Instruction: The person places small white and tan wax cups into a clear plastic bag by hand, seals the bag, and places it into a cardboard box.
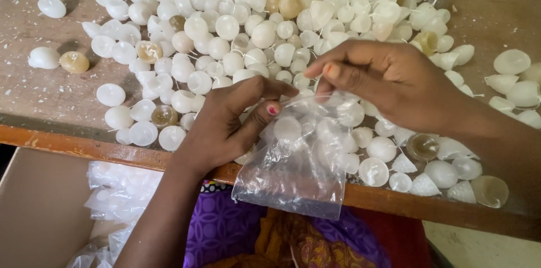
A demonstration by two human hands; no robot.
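Note:
My left hand and my right hand both pinch the mouth of a small clear plastic bag, holding it over the table's front edge. The bag hangs down past the edge, and I cannot tell whether anything is inside it. Behind and around the hands lies a big heap of white round wax candles with short wicks, a few of them yellowish or clear.
The brown wooden table has an orange front edge. Loose candles lie scattered at left and right. Below left stands a cardboard box holding filled clear bags. Purple patterned cloth covers my lap.

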